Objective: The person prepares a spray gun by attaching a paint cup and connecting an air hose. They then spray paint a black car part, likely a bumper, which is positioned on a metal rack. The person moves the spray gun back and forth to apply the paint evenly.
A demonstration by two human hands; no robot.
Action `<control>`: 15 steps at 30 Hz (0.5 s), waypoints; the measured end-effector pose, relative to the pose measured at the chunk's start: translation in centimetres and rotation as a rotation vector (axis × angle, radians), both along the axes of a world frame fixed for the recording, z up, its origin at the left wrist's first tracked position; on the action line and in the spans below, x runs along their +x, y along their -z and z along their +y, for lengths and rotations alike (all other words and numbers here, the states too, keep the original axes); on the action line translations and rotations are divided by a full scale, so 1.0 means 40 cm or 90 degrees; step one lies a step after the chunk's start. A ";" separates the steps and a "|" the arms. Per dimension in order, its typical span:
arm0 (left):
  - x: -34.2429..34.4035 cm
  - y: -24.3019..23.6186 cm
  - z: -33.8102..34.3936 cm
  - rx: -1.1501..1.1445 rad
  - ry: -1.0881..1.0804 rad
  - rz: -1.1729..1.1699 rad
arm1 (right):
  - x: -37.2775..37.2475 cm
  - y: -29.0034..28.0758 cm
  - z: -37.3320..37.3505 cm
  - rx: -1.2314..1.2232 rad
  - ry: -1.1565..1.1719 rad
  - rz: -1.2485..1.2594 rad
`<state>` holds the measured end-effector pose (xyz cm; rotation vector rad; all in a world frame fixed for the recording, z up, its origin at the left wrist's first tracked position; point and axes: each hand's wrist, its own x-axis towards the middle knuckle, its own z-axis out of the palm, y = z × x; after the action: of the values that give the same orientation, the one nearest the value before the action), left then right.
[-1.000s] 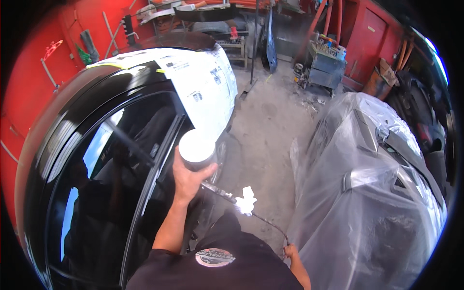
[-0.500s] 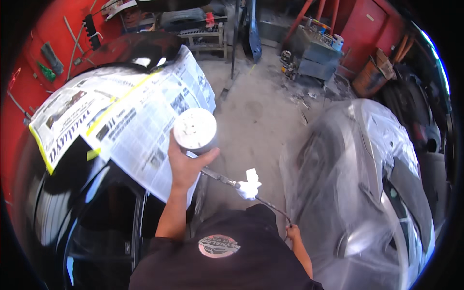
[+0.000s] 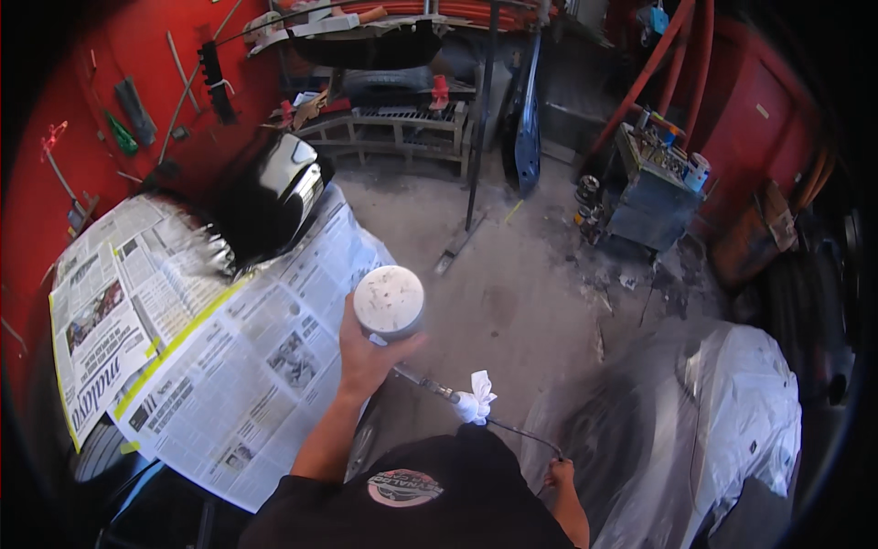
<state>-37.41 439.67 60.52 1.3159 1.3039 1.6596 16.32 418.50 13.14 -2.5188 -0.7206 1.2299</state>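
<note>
My left hand (image 3: 366,359) is closed around a spray gun, whose round cup (image 3: 390,302) has a speckled white lid facing up. The cup hides the gun's body and nozzle. From below the hand a metal fitting leads into a thin dark air hose (image 3: 523,431). A white cloth (image 3: 474,404) is tied round the hose near that fitting. Lower right, my right hand (image 3: 560,474) grips the hose. Left of the gun stands a black car with a glossy black part (image 3: 274,197), partly covered by newspaper sheets (image 3: 261,375) joined with yellow tape.
At the right, another car is draped in clear plastic sheeting (image 3: 658,430). A metal cart (image 3: 654,197) with cans and tools stands far right. A rack (image 3: 402,133) and an upright dark panel (image 3: 523,137) are at the back. Concrete floor (image 3: 498,274) lies between the cars.
The view has tilted up, bringing more of the back wall and rack into sight. Both hands appear lower, still holding the spray gun and hose. More of the glossy black part shows.
</note>
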 end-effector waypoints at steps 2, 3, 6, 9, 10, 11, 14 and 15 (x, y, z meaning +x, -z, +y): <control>0.007 0.003 0.108 0.021 -0.007 -0.052 | 0.291 0.119 0.113 0.097 -0.083 -0.189; 0.028 -0.035 0.128 0.027 -0.044 -0.004 | 0.204 0.098 0.283 0.077 -0.085 -0.105; 0.064 -0.061 0.240 0.015 -0.078 -0.023 | 0.270 -0.039 0.586 0.215 -0.232 -0.306; 0.080 -0.064 0.379 0.018 -0.084 -0.044 | 0.347 -0.207 0.922 0.383 -0.294 -0.391; 0.075 -0.052 0.430 0.027 -0.089 -0.036 | 0.358 -0.281 1.049 0.383 -0.227 -0.265; 0.070 -0.040 0.479 0.032 -0.099 -0.024 | 0.330 -0.372 1.166 0.432 -0.250 -0.273; 0.075 -0.023 0.649 0.012 -0.095 -0.051 | 0.421 -0.556 1.429 0.652 -0.290 -0.475; 0.066 -0.032 0.666 0.055 -0.096 -0.056 | 0.363 -0.668 1.542 0.700 -0.279 -0.454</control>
<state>-34.77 466.31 61.78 1.2045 1.3207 1.8741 30.84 480.16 39.86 -1.7787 -1.5910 -0.1526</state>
